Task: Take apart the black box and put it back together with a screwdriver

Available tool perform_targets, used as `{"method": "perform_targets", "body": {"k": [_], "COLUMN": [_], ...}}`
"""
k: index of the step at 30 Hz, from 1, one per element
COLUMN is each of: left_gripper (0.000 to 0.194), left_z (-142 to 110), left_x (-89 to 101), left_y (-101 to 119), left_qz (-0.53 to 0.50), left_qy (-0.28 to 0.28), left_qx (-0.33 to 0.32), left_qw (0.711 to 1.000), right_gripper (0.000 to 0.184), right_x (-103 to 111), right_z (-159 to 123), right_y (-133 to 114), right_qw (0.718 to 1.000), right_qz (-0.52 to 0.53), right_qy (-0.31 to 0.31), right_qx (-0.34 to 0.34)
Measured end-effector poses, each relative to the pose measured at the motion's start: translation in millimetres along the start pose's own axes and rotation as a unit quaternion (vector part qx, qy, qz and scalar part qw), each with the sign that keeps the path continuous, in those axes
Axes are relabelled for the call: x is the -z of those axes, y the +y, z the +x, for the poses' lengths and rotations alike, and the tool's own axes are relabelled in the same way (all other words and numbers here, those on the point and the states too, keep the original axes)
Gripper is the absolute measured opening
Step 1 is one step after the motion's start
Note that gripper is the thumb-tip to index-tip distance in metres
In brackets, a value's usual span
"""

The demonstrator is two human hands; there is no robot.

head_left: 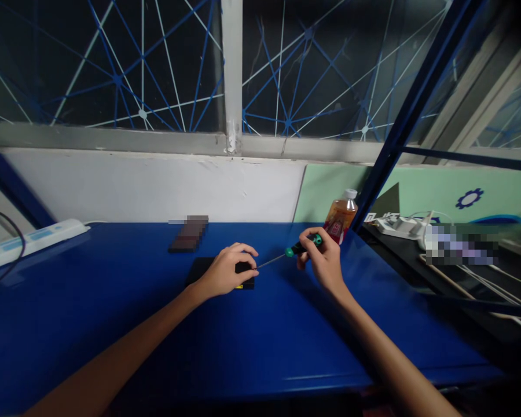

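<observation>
My right hand (323, 260) is closed round the green and black handle of a small screwdriver (293, 251). Its thin shaft slants down left to the edge of a flat black device (200, 267) lying on the blue table (260, 341). My left hand (228, 271) rests on that device with the fingers curled over its right part, the fingertips pinched near the screwdriver's tip. Whether something tiny sits between those fingertips is too small to see.
A second dark flat device (189, 234) lies further back. A bottle of amber liquid (341, 219) stands just behind my right hand. A white power strip (35, 238) lies at far left. A black bench with cables and white adapters (402, 225) runs along the right.
</observation>
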State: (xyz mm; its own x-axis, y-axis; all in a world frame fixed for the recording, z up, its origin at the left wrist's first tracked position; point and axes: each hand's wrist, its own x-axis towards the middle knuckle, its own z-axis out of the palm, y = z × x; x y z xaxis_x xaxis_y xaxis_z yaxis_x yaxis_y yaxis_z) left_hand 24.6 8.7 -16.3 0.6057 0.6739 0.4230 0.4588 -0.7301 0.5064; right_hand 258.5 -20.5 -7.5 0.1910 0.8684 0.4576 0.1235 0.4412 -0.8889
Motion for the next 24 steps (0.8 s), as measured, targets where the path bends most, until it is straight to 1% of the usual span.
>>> {"method": "perform_targets", "body": {"k": [9, 17, 20, 23, 24], "left_gripper": [0.011, 0.016, 0.017, 0.016, 0.021], "left_z": [1.3, 0.4, 0.1, -0.7, -1.1], "left_x": [-1.0, -0.7, -1.2, 1.7, 3.4], "left_y": [1.0, -1.7, -3.1, -2.1, -1.1], "left_qz": [-0.007, 0.035, 0.047, 0.046, 0.043], "left_qy": [0.026, 0.030, 0.023, 0.001, -0.012], "left_qx": [-0.014, -0.020, -0.029, -0.024, -0.016], "left_qw": [1.000, 0.999, 0.998, 0.999, 0.999], "right_gripper": [0.018, 0.019, 0.019, 0.018, 0.017], "right_x": [-1.0, -2.6, -2.9, -2.6, -2.3], "right_z": [-0.9, -2.3, -2.7, -2.3, -1.9], "right_y": [0.1, -0.7, -0.7, 0.1, 0.3], "right_qw": [1.000, 0.999, 0.999, 0.999, 0.999], "right_qz": [-0.017, -0.031, -0.030, -0.023, -0.020], "right_qy": [0.010, 0.011, 0.010, 0.013, 0.015], "right_qx": [0.009, 0.024, 0.028, 0.028, 0.027]}}
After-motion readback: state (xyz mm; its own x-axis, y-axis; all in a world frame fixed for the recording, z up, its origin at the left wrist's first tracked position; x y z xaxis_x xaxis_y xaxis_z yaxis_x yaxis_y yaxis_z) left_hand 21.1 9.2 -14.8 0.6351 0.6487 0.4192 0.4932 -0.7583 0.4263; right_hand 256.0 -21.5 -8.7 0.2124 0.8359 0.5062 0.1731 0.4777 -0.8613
